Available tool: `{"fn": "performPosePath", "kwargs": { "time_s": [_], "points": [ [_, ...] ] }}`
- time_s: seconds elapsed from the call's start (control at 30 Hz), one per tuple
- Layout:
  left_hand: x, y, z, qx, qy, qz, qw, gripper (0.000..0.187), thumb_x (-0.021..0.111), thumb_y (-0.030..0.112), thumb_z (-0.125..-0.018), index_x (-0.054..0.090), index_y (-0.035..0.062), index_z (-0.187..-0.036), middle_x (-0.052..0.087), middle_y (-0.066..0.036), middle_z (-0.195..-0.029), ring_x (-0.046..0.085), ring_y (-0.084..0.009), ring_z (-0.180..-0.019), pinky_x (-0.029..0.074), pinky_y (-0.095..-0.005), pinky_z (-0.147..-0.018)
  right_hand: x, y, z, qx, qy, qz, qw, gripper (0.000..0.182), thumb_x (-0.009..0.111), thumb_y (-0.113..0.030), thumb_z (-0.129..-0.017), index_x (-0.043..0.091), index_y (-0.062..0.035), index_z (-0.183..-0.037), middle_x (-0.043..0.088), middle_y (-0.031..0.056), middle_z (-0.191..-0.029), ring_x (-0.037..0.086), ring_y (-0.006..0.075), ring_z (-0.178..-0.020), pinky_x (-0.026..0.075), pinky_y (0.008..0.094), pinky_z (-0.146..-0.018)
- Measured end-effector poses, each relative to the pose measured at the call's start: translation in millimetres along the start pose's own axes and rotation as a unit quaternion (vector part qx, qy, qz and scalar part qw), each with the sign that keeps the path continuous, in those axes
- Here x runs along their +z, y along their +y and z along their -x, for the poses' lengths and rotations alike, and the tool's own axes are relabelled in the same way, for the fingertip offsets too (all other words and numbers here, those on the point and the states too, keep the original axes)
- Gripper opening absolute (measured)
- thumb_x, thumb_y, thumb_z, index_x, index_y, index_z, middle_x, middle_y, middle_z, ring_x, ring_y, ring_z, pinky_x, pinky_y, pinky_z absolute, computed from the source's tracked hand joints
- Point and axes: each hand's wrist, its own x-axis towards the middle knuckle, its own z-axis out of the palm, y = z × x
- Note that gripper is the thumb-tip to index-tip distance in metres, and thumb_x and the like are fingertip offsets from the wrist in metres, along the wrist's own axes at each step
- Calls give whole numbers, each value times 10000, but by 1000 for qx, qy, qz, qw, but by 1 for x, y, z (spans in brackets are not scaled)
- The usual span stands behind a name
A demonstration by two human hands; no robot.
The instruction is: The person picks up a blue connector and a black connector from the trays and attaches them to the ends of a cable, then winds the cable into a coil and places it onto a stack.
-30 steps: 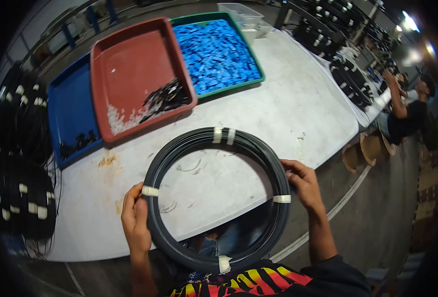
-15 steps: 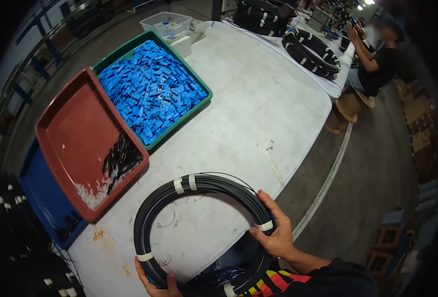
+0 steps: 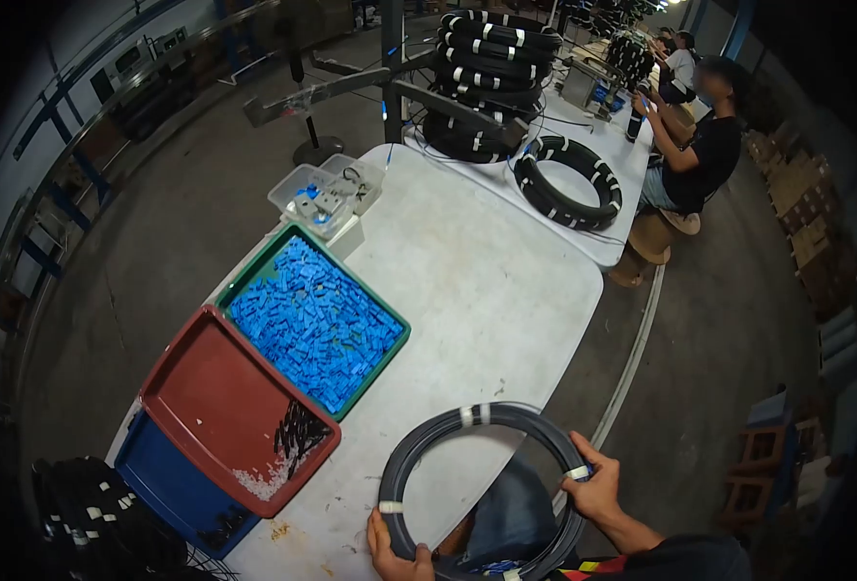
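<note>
A coil of black cable, bound with several white tape bands, is held between both hands at the table's near edge. My left hand grips the coil's lower left side, thumb inside the ring and fingers outside. On the right side of the ring, my right hand is closed around the cable beside a white band. The coil is tilted, its far part over the white table and its near part over my lap.
A green tray of blue plastic pieces, a red tray with black and clear bits, and a blue tray line the left. More coils stack at the back, near a single coil. A seated person works at right.
My view has lifted and shows more of the back. The coil, still in both hands, now sits further right and lower in view, more over the table's edge.
</note>
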Motion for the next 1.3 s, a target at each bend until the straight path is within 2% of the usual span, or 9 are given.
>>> {"fn": "performPosePath", "kwargs": {
  "time_s": [0.07,0.13,0.17,0.4,0.6,1.0,1.1,1.2,1.3],
  "points": [
    [15,27,-41,-20,-97,119,988,905,669,-49,-648,384,-80,-1506,452,-249,-1496,432,-366,-1413,278,-409,-1200,-15,-10,-23,8,27,-18,999,811,718,106,-605,571,53,-1400,600,212,-1410,547,250,-1339,398,298,-1107],
    [37,63,-92,20,-108,98,989,901,671,-40,-660,379,-80,-1511,446,-264,-1504,423,-384,-1421,286,-422,-1199,-29,-36,-61,-18,79,-54,995,762,710,67,-640,571,64,-1389,579,235,-1435,550,278,-1347,396,315,-1122],
    [52,82,-117,56,-116,80,988,897,673,-31,-672,373,-80,-1516,439,-278,-1513,413,-402,-1428,294,-436,-1198,-32,-43,-85,-61,94,-30,993,810,693,109,-628,551,45,-1423,598,214,-1414,554,244,-1329,409,294,-1094],
    [171,139,-301,154,-9,88,984,791,629,-52,-689,475,-66,-1464,512,-249,-1472,449,-366,-1415,280,-403,-1211,2,-72,-295,-203,150,-87,964,738,651,42,-675,554,68,-1405,585,245,-1425,531,300,-1372,367,343,-1148],
    [248,126,-412,158,47,96,982,802,614,-99,-671,481,-65,-1460,491,-223,-1494,429,-341,-1434,289,-359,-1209,63,-68,-446,-221,98,-163,956,733,644,66,-678,552,74,-1405,572,260,-1432,522,302,-1379,363,333,-1148],
    [314,74,-494,112,57,154,980,784,590,-136,-652,496,-106,-1430,462,-217,-1509,385,-316,-1466,273,-351,-1218,133,-49,-543,-181,64,-188,963,729,655,71,-671,572,65,-1395,617,229,-1387,623,247,-1240,445,296,-1048],
    [311,76,-498,103,51,133,984,790,591,-135,-649,494,-105,-1432,456,-212,-1512,388,-309,-1464,278,-345,-1216,140,-41,-552,-206,86,-176,959,768,697,98,-624,597,42,-1384,671,158,-1285,665,187,-1064,504,279,-934],
    [314,72,-509,113,57,138,982,788,605,-128,-658,491,-103,-1437,465,-208,-1502,404,-303,-1453,281,-339,-1214,141,-55,-551,-162,70,-192,965,689,666,52,-666,601,78,-1352,671,188,-1297,664,218,-1123,486,293,-988],
    [310,74,-511,119,57,139,981,794,625,-114,-672,488,-68,-1453,490,-189,-1480,433,-299,-1427,304,-345,-1202,147,-46,-561,-191,76,-146,968,718,696,26,-674,589,2,-1383,646,185,-1302,652,245,-1118,483,316,-995]
  ]
}}
